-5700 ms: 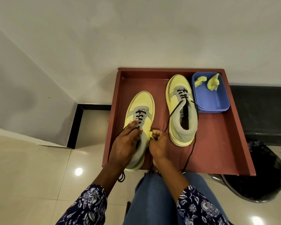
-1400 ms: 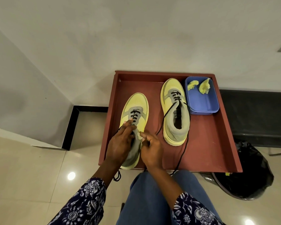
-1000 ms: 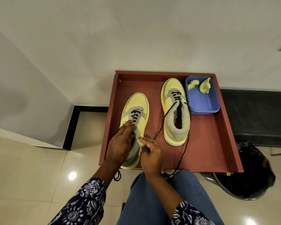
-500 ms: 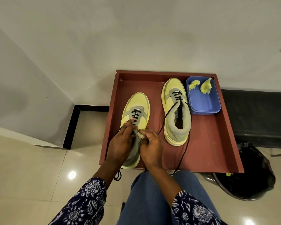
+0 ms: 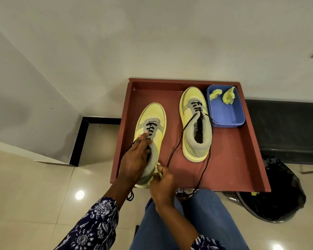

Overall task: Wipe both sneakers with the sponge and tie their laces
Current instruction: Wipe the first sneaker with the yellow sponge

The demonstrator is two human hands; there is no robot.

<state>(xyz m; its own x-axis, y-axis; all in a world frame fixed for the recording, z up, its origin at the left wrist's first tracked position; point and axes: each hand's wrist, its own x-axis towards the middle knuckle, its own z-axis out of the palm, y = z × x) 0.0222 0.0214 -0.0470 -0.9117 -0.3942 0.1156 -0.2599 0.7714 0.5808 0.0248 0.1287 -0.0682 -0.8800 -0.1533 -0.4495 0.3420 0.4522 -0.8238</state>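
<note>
At the near sneaker's [image 5: 150, 134] heel, the right hand [image 5: 162, 184] pinches the yellow sponge [image 5: 156, 173], having slid back from the collar; the left hand [image 5: 136, 158] still grips that shoe. Beyond it on the red tray [image 5: 242, 159], the far sneaker [image 5: 195, 123] lies unlaced, so wiping goes on.
</note>
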